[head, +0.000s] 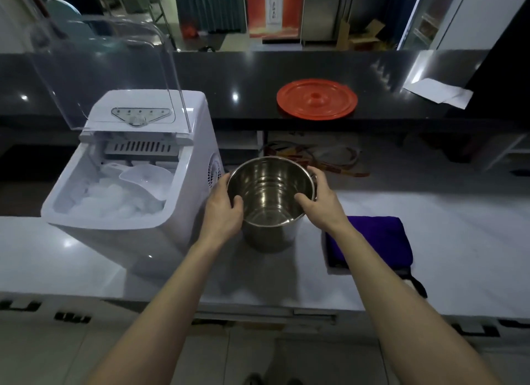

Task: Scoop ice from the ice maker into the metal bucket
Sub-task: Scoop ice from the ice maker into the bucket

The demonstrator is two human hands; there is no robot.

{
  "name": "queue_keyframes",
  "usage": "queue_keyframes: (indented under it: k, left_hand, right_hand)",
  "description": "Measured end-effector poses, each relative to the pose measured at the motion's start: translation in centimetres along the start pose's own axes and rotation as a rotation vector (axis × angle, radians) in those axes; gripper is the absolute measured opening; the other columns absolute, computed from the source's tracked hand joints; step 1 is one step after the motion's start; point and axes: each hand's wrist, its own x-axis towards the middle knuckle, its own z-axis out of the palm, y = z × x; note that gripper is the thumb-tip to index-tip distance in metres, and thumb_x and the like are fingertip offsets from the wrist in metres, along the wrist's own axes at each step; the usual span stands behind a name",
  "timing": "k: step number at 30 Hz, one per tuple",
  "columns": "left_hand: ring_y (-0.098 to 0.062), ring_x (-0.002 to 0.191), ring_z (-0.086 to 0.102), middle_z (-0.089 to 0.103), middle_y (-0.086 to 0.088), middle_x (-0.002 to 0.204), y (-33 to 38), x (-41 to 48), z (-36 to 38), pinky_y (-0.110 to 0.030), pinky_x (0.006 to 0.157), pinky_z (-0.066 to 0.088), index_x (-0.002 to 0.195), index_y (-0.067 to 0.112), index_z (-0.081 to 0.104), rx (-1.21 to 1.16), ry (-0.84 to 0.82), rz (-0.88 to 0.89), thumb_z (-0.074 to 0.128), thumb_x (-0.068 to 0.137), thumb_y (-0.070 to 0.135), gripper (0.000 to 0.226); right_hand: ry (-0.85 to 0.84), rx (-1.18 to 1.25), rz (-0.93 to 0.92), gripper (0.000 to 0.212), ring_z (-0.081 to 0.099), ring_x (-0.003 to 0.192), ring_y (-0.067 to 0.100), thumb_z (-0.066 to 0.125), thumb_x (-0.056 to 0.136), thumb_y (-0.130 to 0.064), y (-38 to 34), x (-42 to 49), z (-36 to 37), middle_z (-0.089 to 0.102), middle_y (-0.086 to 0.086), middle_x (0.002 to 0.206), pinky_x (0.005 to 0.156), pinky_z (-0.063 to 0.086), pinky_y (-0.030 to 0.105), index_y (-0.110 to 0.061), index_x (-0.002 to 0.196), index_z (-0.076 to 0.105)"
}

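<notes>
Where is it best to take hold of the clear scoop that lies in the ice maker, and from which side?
Grip the scoop by its narrow handle, which seems to point back-left and lies free on the ice. Come from above through the open top; the left hand is nearer.

Dim overall. Small glare spots on the dark surface [200, 75], upper centre. Frame edges bend outward; background detail soft.
</notes>
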Motion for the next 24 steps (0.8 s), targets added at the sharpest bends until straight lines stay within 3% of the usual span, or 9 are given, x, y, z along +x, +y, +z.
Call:
queue_keyframes:
  k: [4,9,14,19,24]
  left_hand:
    - [-0.009,0.106,0.061,0.062,0.006,0.124,0.5,-0.5,0.5,-0.028,0.098,0.042,0.155,0.023,0.048,-0.112,-0.006,-0.123,0.050,0.101,0.000,0.059]
    - [-0.014,0.115,0.057,0.061,0.006,0.125,1.1,-1.0,0.8,-0.027,0.098,0.042,0.155,0.023,0.049,-0.181,0.018,-0.158,0.046,0.100,-0.004,0.061]
    - [-0.011,0.113,0.057,0.063,0.010,0.123,0.9,-2.7,0.1,-0.025,0.098,0.041,0.149,0.023,0.055,-0.186,0.026,-0.152,0.045,0.098,-0.004,0.059]
    - [-0.015,0.115,0.060,0.068,0.006,0.125,0.2,-4.6,-0.5,-0.032,0.102,0.047,0.147,0.023,0.056,-0.169,0.023,-0.149,0.045,0.096,-0.002,0.057]
    - [-0.008,0.113,0.054,0.061,0.012,0.122,-0.5,-6.6,-1.0,-0.016,0.092,0.037,0.152,0.021,0.053,-0.130,0.025,-0.124,0.045,0.098,-0.005,0.060]
  right_hand:
    - [0.012,0.030,0.043,0.050,0.065,0.109,0.020,0.059,0.099,-0.018,0.0,0.1,0.8,0.063,0.000,0.116,0.085,0.057,0.037,-0.029,0.143,0.038]
    - [0.056,0.065,0.051,0.040,0.062,0.107,0.018,0.054,0.098,-0.016,-0.1,-0.7,1.3,0.062,0.001,0.117,0.089,0.056,0.041,-0.028,0.134,0.042]
    - [0.078,0.078,0.046,0.036,0.062,0.104,0.016,0.051,0.100,-0.019,0.1,-2.9,1.6,0.062,0.001,0.118,0.079,0.052,0.034,-0.026,0.133,0.043]
    - [0.101,0.100,0.015,0.033,0.063,0.101,0.016,0.051,0.098,-0.020,0.0,-5.6,2.0,0.063,0.001,0.115,0.075,0.050,0.033,-0.028,0.129,0.044]
    - [0.112,0.118,0.016,0.031,0.064,0.096,0.019,0.052,0.097,-0.017,0.4,-7.9,2.7,0.064,0.003,0.110,0.074,0.051,0.035,-0.028,0.126,0.045]
